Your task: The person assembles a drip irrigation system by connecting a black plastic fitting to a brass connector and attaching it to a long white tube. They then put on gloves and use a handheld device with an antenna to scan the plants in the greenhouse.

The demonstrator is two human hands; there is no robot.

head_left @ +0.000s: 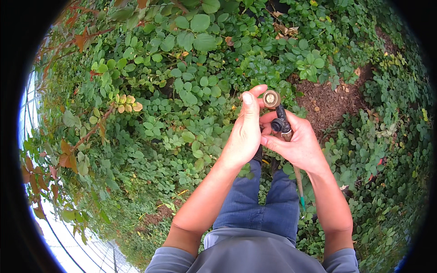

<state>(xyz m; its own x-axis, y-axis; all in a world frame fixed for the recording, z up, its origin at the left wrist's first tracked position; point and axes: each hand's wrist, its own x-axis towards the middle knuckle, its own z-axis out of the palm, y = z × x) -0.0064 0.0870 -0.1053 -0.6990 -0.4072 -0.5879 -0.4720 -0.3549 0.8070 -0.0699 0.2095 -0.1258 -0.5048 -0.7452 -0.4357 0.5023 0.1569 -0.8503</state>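
Note:
A round brass nozzle [271,98] faces up in front of me, joined to a black fitting [282,120] with a small side knob. My right hand [298,143] is closed round the fitting, its thumb and fingers just below the knob. From that grip a thin tan rod or hose [298,182] runs down to a green end. My left hand [247,132] is beside the nozzle's left side, thumb upright and pressed toward the bent fingers. Whatever those fingers may pinch is hidden.
Dense leafy bushes [191,95] surround me on all sides. Reddish stems [93,132] reach in from the left. Brown soil [330,104] shows beyond my right hand. My legs in blue jeans [259,207] stand among the leaves.

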